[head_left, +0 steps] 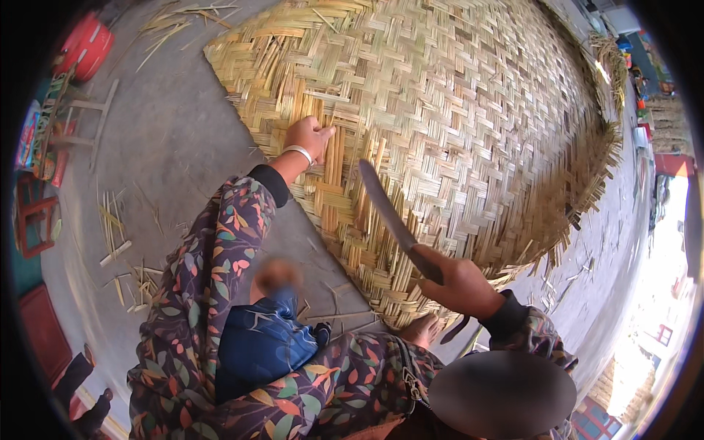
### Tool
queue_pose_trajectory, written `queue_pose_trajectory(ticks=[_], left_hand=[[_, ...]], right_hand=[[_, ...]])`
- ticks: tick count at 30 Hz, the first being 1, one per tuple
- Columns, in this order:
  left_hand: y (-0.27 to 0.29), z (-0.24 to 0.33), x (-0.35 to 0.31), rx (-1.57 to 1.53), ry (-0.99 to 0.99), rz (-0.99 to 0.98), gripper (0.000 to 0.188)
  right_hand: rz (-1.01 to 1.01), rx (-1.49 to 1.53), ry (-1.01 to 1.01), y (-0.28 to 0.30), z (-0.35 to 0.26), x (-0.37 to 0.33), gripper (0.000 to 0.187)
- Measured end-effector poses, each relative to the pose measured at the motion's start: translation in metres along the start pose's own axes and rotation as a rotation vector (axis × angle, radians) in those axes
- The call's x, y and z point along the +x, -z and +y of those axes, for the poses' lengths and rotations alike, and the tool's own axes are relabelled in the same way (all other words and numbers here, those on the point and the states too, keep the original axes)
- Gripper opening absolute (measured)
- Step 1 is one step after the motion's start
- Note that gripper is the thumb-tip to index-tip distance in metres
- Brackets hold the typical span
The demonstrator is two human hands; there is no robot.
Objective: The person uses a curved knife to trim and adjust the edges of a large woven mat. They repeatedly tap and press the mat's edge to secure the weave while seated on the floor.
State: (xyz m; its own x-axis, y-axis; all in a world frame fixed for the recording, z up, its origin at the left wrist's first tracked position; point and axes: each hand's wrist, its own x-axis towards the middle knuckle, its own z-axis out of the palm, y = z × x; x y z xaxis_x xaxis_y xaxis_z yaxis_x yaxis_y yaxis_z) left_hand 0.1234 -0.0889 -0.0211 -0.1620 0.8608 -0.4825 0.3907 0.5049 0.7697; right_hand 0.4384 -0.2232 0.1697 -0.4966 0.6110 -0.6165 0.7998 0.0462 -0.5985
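A large woven mat of flat, pale yellow-brown strips spreads in front of me. My left hand is closed at its near left part, the fingers pinching a strip of the weave. In my right hand is a long knife with a dark, slightly curved blade. The fist wraps round its handle, and the blade points up and left over the mat, toward the left hand. Whether the blade touches the weave I cannot tell. A bare foot rests at the mat's near edge.
Loose strips and offcuts litter the grey floor at left; more lie at the far left. A red tub, a wooden frame and a red chair stand along the left. Blue cloth is close below my left arm. Another person's feet show at lower left.
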Motion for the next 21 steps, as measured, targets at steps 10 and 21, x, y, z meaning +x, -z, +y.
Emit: queue_pose_trajectory(ticks=[10, 21], left_hand=[[-0.042, 0.021, -0.021, -0.211, 0.033, -0.375, 0.051], [-0.030, 0.012, -0.032, -0.094, 0.226, -0.685, 0.040]], right_hand=[[0.125, 0.562, -0.090, 0.015, -0.001, -0.004, 0.059], [0.139, 0.651, -0.034, -0.002, 0.000, 0.002, 0.057]])
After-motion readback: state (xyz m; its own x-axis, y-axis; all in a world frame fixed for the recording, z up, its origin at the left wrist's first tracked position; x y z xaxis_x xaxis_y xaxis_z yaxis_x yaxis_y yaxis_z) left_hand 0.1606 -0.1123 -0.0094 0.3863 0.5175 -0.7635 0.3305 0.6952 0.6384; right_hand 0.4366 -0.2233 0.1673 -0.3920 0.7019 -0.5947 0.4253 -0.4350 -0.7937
